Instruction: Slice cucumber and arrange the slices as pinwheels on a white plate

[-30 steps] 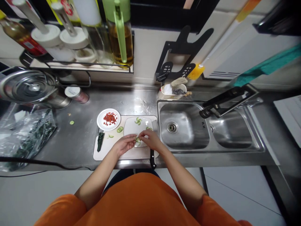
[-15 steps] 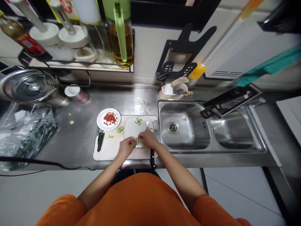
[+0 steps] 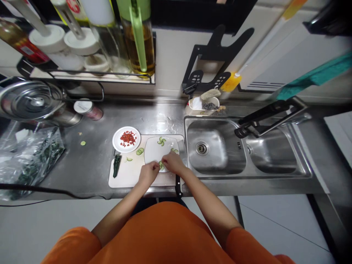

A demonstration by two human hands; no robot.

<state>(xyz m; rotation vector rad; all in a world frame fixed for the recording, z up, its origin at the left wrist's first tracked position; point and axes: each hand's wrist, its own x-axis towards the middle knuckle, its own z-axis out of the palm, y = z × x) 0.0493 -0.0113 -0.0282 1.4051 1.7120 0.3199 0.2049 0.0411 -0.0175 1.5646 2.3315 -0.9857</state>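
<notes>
A white square plate (image 3: 154, 148) lies on a pale cutting board (image 3: 128, 178). Small fans of cucumber slices (image 3: 161, 141) sit at its far edge and right side. Another group of cucumber slices (image 3: 161, 167) is at the near edge, between my hands. My left hand (image 3: 149, 173) pinches a slice of it from the left, fingers closed. From the right, my right hand (image 3: 173, 162) reaches over the plate with its fingertips pinched at the same group; what they hold is hidden. Loose slices (image 3: 140, 151) and a dark green cucumber piece (image 3: 117, 165) lie on the board's left.
A round plate of red bits (image 3: 126, 139) overlaps the board's far left corner. A knife (image 3: 178, 186) lies at its right, handle over the counter edge. The double sink (image 3: 217, 146) is to the right. A bag of greens (image 3: 41, 157) and a lidded pot (image 3: 35, 101) stand left.
My hands stay at the near cucumber group with only slight finger movement. The view has shifted a little; nothing else visibly moved.
</notes>
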